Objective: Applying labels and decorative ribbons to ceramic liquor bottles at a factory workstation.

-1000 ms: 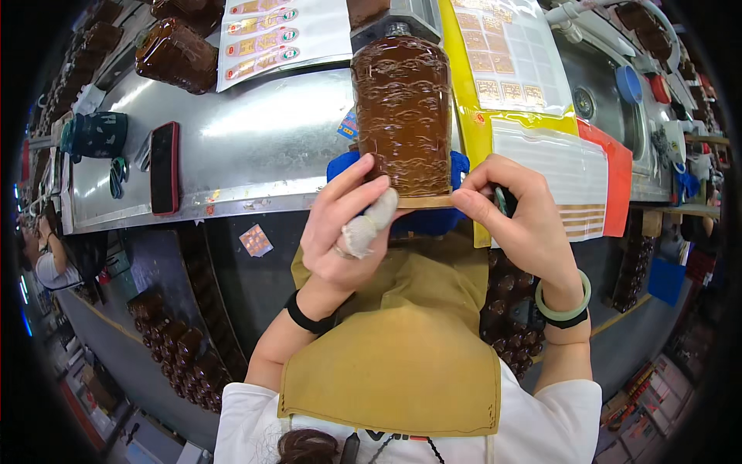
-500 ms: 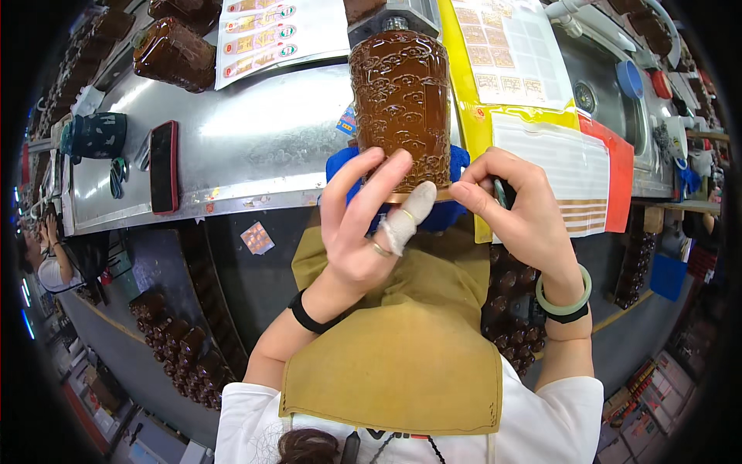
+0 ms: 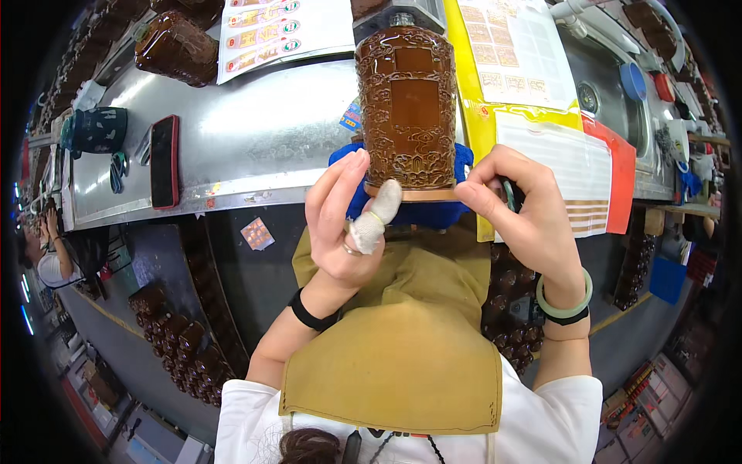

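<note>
A brown glass bottle with raised patterning and plain rectangular panels lies in front of me, its neck pointing away. It rests on a blue cloth at the table's near edge. A copper-coloured strip runs along the bottle's base. My left hand grips the base's left side, its white-covered thumb pressing at the strip and its fingers extended along the bottle. My right hand is closed, thumb and forefinger pinched at the strip's right end. A small dark tool shows partly inside that hand.
Label sheets lie at the back left, beside another brown bottle. A phone and a dark green jar are on the metal table's left. Yellow, white and red sheets cover the right, before a sink.
The bottle has turned about its long axis, bringing plain panels to face up, and shifted slightly right. My left hand has moved left and its thumb lower-left; my right hand stays pinched.
</note>
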A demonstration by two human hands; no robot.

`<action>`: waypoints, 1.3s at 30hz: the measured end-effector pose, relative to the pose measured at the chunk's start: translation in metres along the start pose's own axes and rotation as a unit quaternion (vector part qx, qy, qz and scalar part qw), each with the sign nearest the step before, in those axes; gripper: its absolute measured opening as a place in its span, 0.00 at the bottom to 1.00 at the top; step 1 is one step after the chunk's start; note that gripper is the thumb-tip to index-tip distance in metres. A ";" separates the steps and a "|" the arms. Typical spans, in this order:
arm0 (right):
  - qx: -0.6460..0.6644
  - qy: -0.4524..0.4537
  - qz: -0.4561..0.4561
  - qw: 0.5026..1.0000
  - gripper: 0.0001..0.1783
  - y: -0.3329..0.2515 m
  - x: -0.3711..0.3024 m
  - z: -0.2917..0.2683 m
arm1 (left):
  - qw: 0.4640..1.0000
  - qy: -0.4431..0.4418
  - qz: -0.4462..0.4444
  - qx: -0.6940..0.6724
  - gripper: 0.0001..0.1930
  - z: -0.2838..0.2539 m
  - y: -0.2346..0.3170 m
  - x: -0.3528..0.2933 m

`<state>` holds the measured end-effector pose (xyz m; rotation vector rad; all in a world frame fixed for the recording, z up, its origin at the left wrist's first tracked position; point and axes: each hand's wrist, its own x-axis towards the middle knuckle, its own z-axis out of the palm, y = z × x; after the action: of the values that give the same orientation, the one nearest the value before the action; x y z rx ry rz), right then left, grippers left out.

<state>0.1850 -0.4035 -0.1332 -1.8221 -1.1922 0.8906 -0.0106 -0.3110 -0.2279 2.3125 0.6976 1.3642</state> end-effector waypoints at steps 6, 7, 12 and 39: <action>-0.018 0.005 0.005 1.000 0.10 0.005 0.003 0.004 | 0.998 0.043 0.021 0.038 0.19 0.004 0.011 0.010; -0.010 0.003 0.007 1.000 0.10 0.004 0.003 0.004 | 0.999 -0.003 0.033 0.003 0.17 0.003 0.009 0.012; 0.007 0.000 0.010 1.000 0.10 -0.002 0.002 0.009 | 0.984 0.026 -0.124 -0.123 0.17 0.003 0.005 0.006; 0.013 0.030 -0.020 0.999 0.09 0.000 0.002 0.018 | 1.000 -0.004 0.020 0.012 0.12 0.001 0.006 0.006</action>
<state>0.1698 -0.3973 -0.1420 -1.7872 -1.1699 0.8188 -0.0058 -0.3124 -0.2210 2.3613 0.6709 1.3715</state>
